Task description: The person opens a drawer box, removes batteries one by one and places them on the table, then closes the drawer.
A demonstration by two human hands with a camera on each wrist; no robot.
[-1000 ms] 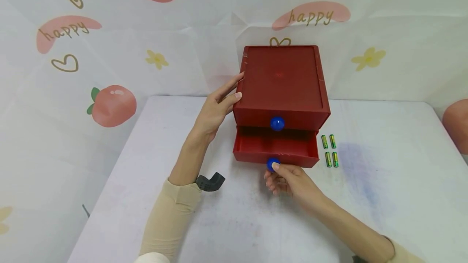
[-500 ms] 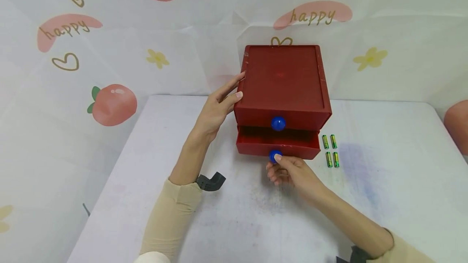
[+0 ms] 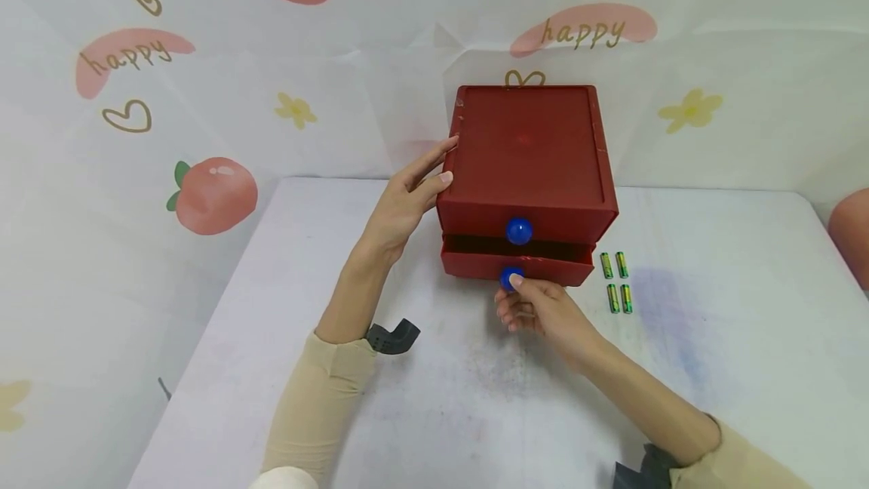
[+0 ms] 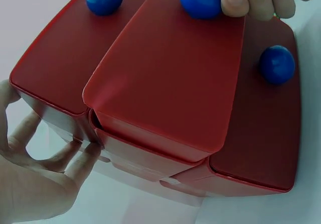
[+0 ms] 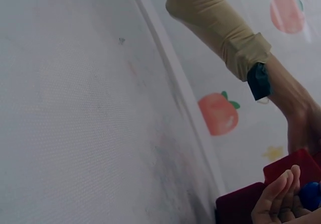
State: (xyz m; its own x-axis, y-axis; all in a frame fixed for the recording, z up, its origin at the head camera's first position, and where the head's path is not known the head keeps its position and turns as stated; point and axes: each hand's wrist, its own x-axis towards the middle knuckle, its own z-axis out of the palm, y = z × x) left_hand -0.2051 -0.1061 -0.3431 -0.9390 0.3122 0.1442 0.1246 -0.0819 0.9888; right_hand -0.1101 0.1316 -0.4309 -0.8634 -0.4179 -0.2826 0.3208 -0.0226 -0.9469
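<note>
A red drawer cabinet [image 3: 526, 146] with round blue knobs stands at the back of the table. In the left wrist view, its middle drawer [image 4: 165, 73] juts out between two others that are pushed in. My right hand [image 3: 553, 315] pinches this drawer's blue knob [image 3: 510, 278] between thumb and fingers; in the right wrist view only part of the hand [image 5: 281, 199] shows. Against the cabinet's left side rests my left hand [image 3: 400, 206], its fingers extended. Above the pulled-out drawer, another blue knob [image 3: 519, 231] sits on the top drawer. Little of the drawer's dark inside is visible.
Several small green-and-gold batteries [image 3: 614, 298] lie on the white table [image 3: 285, 308] just right of the cabinet. A printed white cloth [image 3: 380, 96] hangs close behind it. Dark wrist mounts [image 3: 394, 336] stick out from both forearms.
My right hand has moved away from me, and the drawer has slid further into the cabinet, narrowing its opening. The left hand keeps its place on the side.
</note>
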